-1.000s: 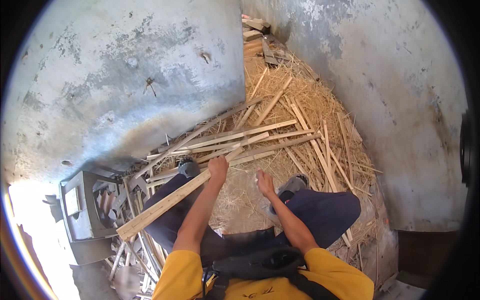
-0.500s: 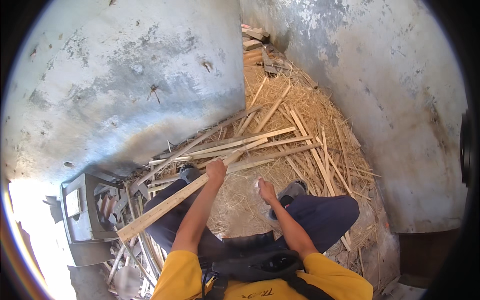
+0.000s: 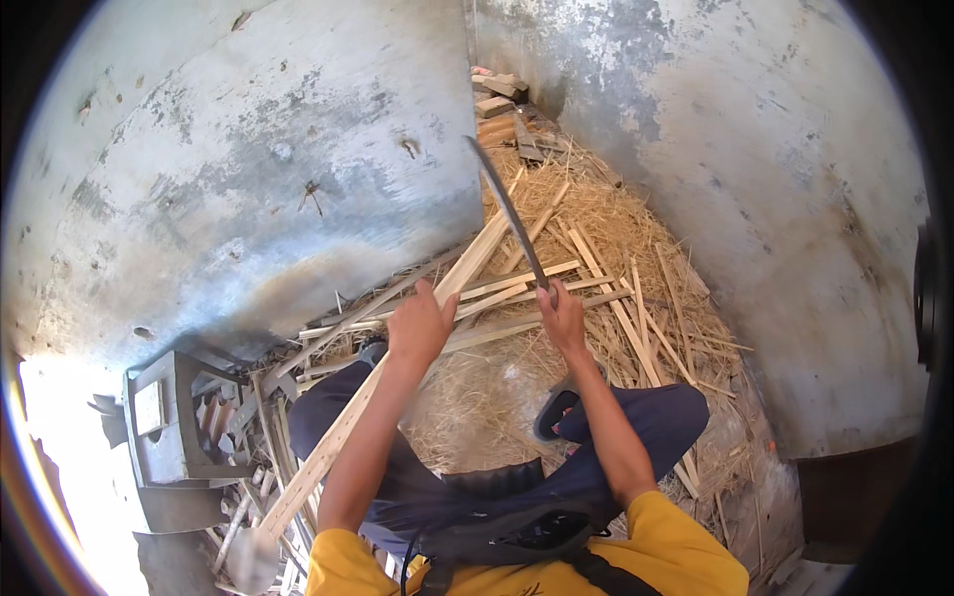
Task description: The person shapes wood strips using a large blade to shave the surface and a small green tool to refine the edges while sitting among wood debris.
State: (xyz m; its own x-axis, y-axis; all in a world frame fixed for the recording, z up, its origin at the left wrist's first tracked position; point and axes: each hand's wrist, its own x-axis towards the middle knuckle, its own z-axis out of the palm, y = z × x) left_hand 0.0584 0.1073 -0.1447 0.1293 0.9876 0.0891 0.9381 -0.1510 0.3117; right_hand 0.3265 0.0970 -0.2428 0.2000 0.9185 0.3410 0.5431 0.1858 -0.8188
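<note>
My left hand is closed around a long pale wooden plank. The plank slants from beside my left forearm up toward the far wall corner. In my right hand is a long machete with a narrow, dark, slightly curved blade. Its blade points up and leans left, its tip beyond the plank's far end in the picture. The handle is mostly hidden in my fist. Whether blade and plank touch, I cannot tell.
Loose wooden strips and shavings cover the floor ahead and to the right. A grey box-like frame stands at left. Weathered walls close in on both sides. Wood blocks lie in the far gap.
The plank has swung to a steeper slant, its near end moving down and right. My right hand has risen, and the machete blade now shows clearly in it.
</note>
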